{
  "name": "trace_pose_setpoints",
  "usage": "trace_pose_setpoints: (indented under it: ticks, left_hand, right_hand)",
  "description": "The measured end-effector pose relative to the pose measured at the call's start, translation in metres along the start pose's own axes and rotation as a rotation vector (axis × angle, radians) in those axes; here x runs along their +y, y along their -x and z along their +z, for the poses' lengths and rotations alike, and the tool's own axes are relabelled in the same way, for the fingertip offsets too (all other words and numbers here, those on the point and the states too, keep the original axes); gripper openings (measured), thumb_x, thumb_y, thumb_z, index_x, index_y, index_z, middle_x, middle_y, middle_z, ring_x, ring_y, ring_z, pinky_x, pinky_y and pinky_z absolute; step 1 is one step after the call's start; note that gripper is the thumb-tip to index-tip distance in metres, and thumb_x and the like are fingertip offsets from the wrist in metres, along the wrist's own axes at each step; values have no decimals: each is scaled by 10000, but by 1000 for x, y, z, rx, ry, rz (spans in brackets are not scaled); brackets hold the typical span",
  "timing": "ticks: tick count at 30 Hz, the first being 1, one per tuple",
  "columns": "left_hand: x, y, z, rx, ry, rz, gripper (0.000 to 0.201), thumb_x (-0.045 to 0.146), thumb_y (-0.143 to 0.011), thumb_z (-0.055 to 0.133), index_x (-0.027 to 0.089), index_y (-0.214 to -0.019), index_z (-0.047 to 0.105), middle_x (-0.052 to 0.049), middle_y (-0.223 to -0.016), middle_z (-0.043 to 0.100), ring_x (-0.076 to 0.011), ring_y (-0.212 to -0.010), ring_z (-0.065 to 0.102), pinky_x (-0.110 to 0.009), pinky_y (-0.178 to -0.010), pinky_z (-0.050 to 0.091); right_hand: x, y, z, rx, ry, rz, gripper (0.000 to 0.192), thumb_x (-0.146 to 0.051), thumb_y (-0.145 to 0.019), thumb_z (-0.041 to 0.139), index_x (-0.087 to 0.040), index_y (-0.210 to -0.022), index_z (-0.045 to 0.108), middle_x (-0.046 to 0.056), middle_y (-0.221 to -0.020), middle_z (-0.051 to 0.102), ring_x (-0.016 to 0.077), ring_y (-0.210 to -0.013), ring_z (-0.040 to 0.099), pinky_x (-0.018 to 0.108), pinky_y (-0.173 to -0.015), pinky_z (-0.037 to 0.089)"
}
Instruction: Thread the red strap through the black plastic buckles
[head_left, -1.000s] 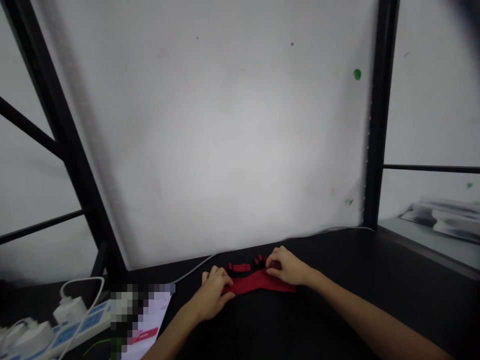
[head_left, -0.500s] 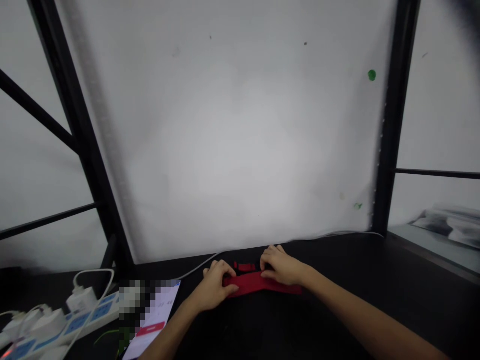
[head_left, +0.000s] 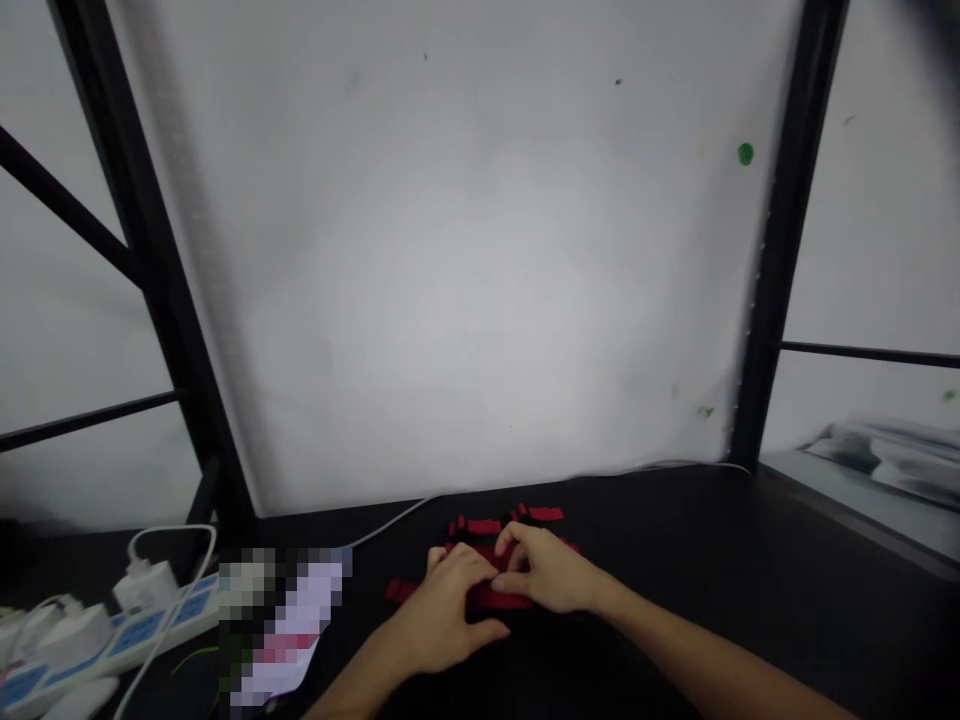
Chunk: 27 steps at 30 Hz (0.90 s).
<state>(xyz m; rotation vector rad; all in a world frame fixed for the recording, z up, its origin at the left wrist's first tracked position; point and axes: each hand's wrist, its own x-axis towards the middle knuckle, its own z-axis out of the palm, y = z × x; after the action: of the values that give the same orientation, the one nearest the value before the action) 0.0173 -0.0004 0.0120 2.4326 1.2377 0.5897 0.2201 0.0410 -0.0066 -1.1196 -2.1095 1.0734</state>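
White backdrop panel (head_left: pixel 465 260) in a black frame (head_left: pixel 780 250) stands behind the black table (head_left: pixel 750 560). Power strip (head_left: pixel 112 630) with plugged chargers sits far left, a blurred phone (head_left: pixel 281 625) beside it. Red cloth (head_left: pixel 487 560) with black trim lies mid-table, bunched up, probably partly folded; loose ends poke out. Left hand (head_left: pixel 450 610) and right hand (head_left: pixel 544 570) press on it, fingers curled, touching each other.

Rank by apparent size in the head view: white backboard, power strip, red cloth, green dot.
1. white backboard
2. power strip, partly cut off at the edge
3. red cloth, mostly hidden under both hands
4. green dot
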Motion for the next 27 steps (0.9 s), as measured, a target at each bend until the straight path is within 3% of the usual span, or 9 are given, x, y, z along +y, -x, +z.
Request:
trace_pose_setpoints:
  ticks: [4,7,11,15,17,20,23,27]
  left_hand:
    - [5,-4,12,74,-39,-16,116,285,-808,709,233,-909,684,-2,-935,673,-219,-928,571,-379,-901,291]
    - [0,-2,10,103,-26,-10,253,279,-826,698,270,-1077,676,-10,-983,688,-234,-953,577,-381,-880,301]
    - [-2,1,9,114,-10,1,241,255,-847,672,261,-1089,669,-17,-980,687,-240,-977,576,-397,-902,302]
    - [-1,2,12,140,5,1,229,227,-861,637,239,-1089,649,-40,-1018,674,-235,-954,569,-407,-909,326]
    - [-1,3,13,154,7,-9,231,241,-865,631,239,-1096,646,-47,-1038,668,-239,-951,558,-411,-909,342]
    - [-2,4,14,176,18,-29,227,266,-865,631,235,-1089,645,-51,-1046,660,-248,-959,544,-416,-909,365]
    - [-2,4,14,193,38,-44,205,293,-864,633,228,-1059,647,-51,-1026,662,-253,-961,540,-419,-907,385]
    - [-1,6,14,228,73,-61,183,318,-873,623,235,-1034,650,-41,-1007,673,-253,-960,550,-418,-902,412]
  right_hand:
    - [-9,13,-5,63,-97,-4,340,-270,-770,741,-196,-1016,518,3,-814,658,136,-688,582,235,-629,439]
    - [-14,42,-26,117,176,-86,400,-365,-667,830,-216,-964,609,40,-1011,619,216,-949,560,355,-877,433]
    - [-10,72,-41,-87,411,-77,446,-484,-569,872,-275,-929,711,43,-1106,559,280,-1060,485,468,-972,360]
    - [-4,79,-37,-128,446,-98,348,-460,-603,862,-271,-867,737,42,-1174,544,294,-1113,458,515,-1031,276]
    - [-3,77,-36,-127,402,-133,304,-411,-620,861,-246,-837,725,37,-1117,583,267,-1071,492,455,-999,325]
    - [-6,66,-39,-162,230,-109,239,-350,-670,832,-212,-817,704,10,-872,636,191,-845,559,311,-789,425]
    - [-10,44,-42,-151,-74,-66,239,-367,-710,800,-177,-809,692,-20,-706,606,127,-648,514,248,-629,390]
    - [-7,9,-30,18,-413,-80,327,-469,-755,751,-151,-810,695,-45,-610,539,82,-551,410,227,-561,311]
